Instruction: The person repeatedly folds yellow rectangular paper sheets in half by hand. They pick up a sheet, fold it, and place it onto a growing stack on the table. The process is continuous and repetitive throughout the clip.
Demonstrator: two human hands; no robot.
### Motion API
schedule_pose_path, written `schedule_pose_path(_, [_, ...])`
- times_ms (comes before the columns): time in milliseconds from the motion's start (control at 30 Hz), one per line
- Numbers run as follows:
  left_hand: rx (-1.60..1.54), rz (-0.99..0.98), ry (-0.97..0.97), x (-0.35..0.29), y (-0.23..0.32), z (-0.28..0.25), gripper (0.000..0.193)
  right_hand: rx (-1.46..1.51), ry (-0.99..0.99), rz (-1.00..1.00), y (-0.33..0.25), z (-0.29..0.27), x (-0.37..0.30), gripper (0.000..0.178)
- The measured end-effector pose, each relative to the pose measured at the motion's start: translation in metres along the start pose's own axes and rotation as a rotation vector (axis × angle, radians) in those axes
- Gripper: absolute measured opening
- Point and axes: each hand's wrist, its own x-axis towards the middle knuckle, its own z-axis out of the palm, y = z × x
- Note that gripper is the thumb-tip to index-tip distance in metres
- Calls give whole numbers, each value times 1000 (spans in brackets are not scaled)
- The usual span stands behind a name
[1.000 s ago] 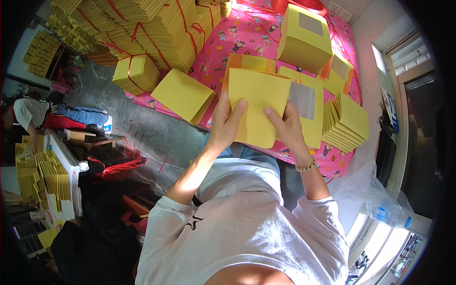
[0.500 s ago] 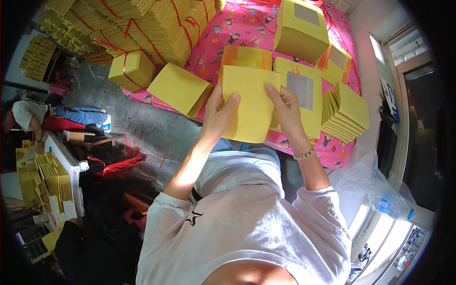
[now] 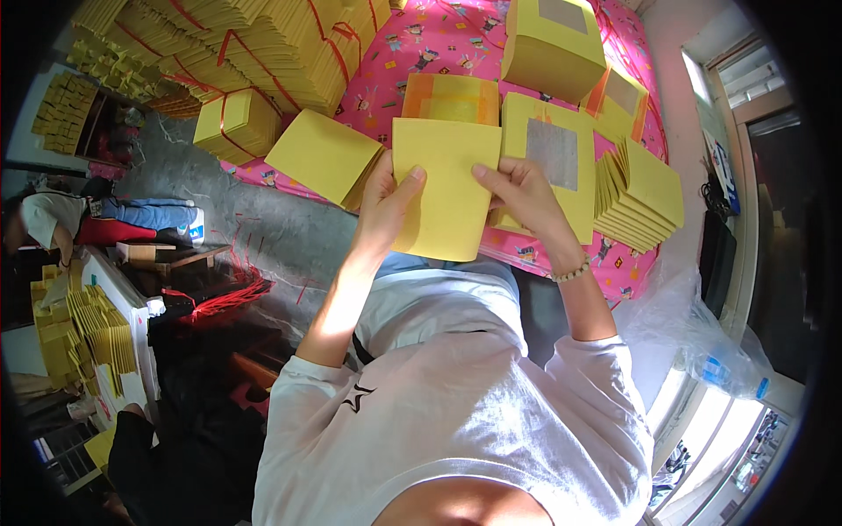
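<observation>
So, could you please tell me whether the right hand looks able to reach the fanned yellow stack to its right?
Probably yes: the way from the right hand to the fanned stack looks free, though that hand holds the yellow folder and may need to let go.

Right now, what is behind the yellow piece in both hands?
Above the held piece, a yellow-orange piece shows on the pink cloth; its lower part and anything else behind are covered.

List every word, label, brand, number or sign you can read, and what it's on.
Nothing legible.
Held yellow paper: no print visible on its upper face.
Grey panel right of it: any print too blurred.
Blue-and-white wall sheet: too small.
Bottle's blue label: too blurred.
White shirt: star-like mark, no letters.
</observation>
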Motion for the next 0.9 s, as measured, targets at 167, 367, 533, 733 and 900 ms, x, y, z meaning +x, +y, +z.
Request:
schedule_pose_path(167, [-44, -33, -9, -1, 0, -1, 29, -48, -70, 15, 7, -5, -1, 35])
schedule_pose_path(367, [-6, -9, -1, 1, 6, -3, 30, -142, -145, 90, -2, -2, -4, 35])
schedule_pose_path(533, [5, 17, 40, 1, 6, 0, 30, -192, -134, 105, 2, -3, 1, 32])
schedule_pose_path(733, [-1, 32, 83, 0, 6, -1, 31, -220, -189, 117, 0, -1, 0, 32])
schedule_pose_path(900, [15, 89, 127, -2, 10, 0, 28, -182, -221, 151, 2, 1, 2, 30])
